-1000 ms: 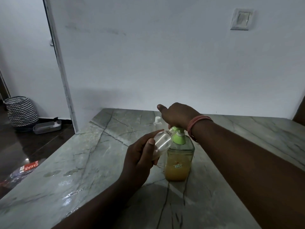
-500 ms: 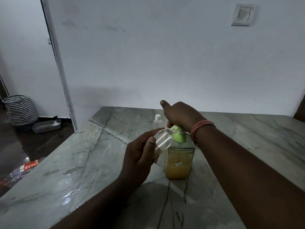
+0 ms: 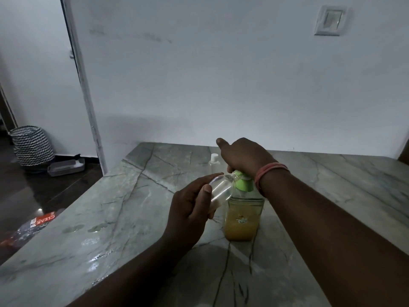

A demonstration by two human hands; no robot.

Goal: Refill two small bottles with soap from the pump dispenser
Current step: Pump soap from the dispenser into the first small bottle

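Left hand (image 3: 190, 209) grips the tilted bottle (image 3: 221, 189), mouth at the nozzle; right hand (image 3: 243, 156), at 12 o'clock, fingers curled, presses the pump (image 3: 243, 183).

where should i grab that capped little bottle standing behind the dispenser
Grip the small capped bottle around its clear body below the white cap, coming from the left: it stands upright, its left side is open, and the right hand and pump dispenser crowd its right and front.

table (image 3: 137, 218): grey veined marble | on it: soap dispenser (image 3: 242, 220), capped sm bottle (image 3: 214, 161) behind
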